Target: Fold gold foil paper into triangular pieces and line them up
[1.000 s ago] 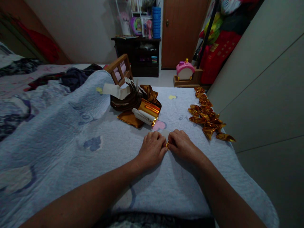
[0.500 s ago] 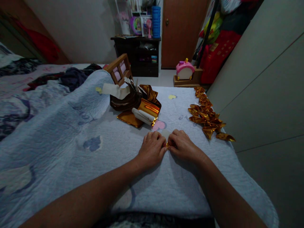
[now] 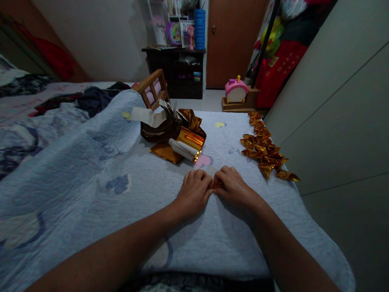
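My left hand (image 3: pixel 194 190) and my right hand (image 3: pixel 232 185) rest side by side on a pale blue quilt (image 3: pixel 121 211), knuckles up, fingers curled. Both press down on one sheet of gold paper (image 3: pixel 212 172); only its pale back edge shows beyond the fingers and a sliver of gold between the thumbs. A stack of gold paper sheets (image 3: pixel 179 144) lies just beyond my hands, with a curled white-backed sheet on top. To the right runs a row of several folded gold paper pieces (image 3: pixel 266 148).
A small wooden frame (image 3: pixel 152 89) stands behind the paper stack. Crumpled dark clothing (image 3: pixel 94 99) lies at the far left of the bed. A white wardrobe wall (image 3: pixel 334 101) runs along the right. Beyond the bed are a dark shelf, a pink toy and a brown door.
My hands have closed in slightly over the gold paper; the gold sliver between the thumbs shows less. Nothing else has moved.
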Tool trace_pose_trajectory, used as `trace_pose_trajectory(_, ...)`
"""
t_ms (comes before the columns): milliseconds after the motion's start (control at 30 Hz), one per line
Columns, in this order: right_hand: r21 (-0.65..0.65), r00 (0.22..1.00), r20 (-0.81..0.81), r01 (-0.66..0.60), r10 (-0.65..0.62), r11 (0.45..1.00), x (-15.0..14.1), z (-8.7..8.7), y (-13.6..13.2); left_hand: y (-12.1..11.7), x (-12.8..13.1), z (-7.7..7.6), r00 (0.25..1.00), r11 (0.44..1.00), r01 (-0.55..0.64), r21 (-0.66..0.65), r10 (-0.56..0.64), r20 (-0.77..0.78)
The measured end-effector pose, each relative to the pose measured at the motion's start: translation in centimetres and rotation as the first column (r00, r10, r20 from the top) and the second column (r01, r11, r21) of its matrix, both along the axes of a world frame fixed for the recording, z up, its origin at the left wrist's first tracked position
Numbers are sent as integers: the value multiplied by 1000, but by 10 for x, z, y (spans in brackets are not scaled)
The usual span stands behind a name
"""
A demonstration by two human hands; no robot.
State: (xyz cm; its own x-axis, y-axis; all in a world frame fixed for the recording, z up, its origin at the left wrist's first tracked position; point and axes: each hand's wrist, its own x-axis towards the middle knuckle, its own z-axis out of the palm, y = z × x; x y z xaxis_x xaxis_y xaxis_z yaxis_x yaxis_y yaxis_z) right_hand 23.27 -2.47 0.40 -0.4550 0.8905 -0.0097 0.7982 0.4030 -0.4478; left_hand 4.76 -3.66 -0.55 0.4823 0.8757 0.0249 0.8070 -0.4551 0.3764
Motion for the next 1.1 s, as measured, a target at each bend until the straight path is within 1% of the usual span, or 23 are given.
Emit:
trace_pose_trajectory(133,-4,1000,2,9,-9,1000,-1,0,-2,-2,-2,-1,999,1000,-5,6,5,48)
trace_pose_trajectory(267,30,1000,-16,24,-24,999,0,-2,-2,-2,-3,0,998,1000,-4,-3,4,70)
trace_pose_trajectory(467,65,999,-14,32,-31,997,-1,-5,-3,-1,-2,0,998,1000,16,15,-17,64)
trace_pose_trajectory(667,118,995,27,87,-91,989,-1,-4,-4,-1,-2,0,999,999,32,30,-33,42)
trace_pose_trajectory(1100,87,994,60,91,-96,992,2,-5,0,-1,-1,-1,999,999,26,35,-27,36)
